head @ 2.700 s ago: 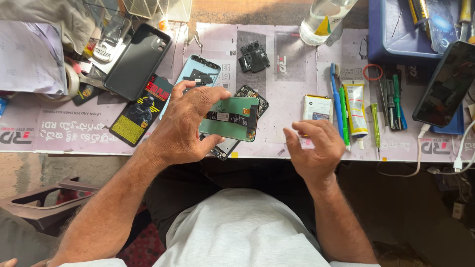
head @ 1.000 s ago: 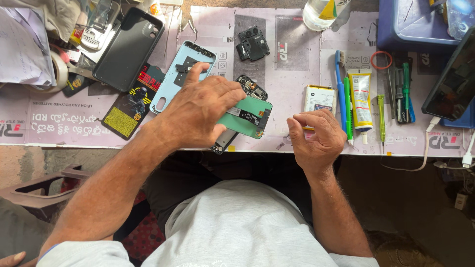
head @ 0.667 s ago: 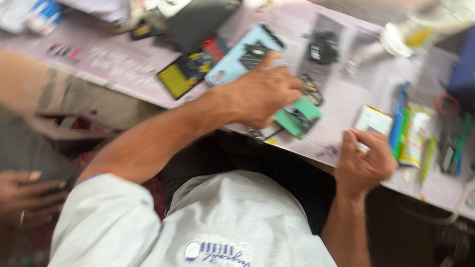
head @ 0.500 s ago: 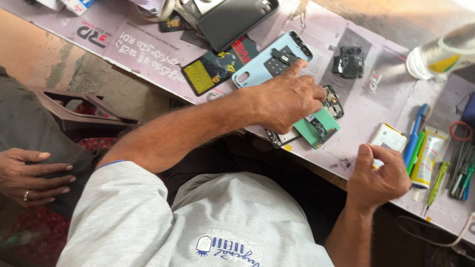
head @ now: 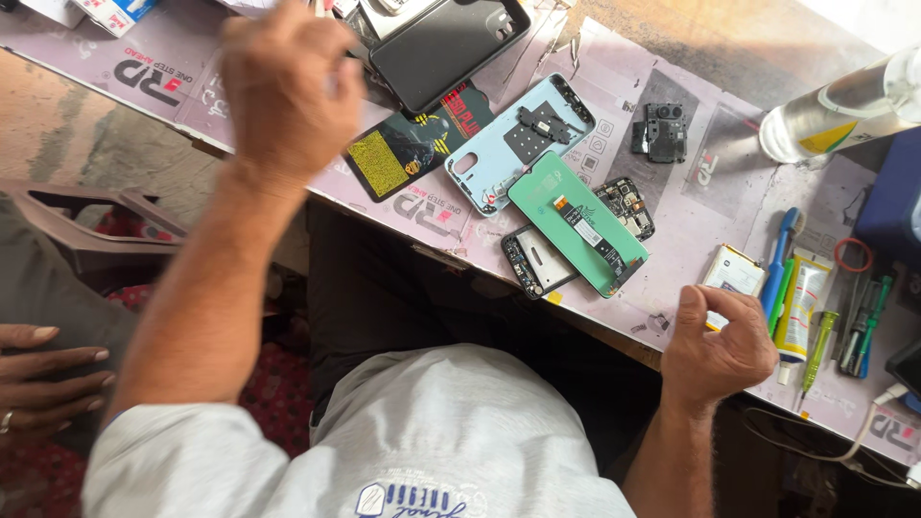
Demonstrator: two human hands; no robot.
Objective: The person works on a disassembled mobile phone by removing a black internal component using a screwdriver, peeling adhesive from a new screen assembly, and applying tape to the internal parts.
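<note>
Head view looks down on a work mat (head: 672, 221) strewn with phone parts. Left hand (head: 288, 86) reaches up toward 11 o'clock, blurred, its back to the camera — whether its fingers are apart or closed on anything I cannot tell. Just beside it at 3 o'clock lies a black phone back cover (head: 446, 43). Right hand (head: 718, 345) hovers at the mat's near edge, fingers curled together in a loose pinch; what they grip is too small to see. A green phone frame (head: 576, 225) rests untouched on the mat — at about 10 o'clock from the right fingers, well apart from the left. A pale blue back cover (head: 523, 144) lies touching it.
</note>
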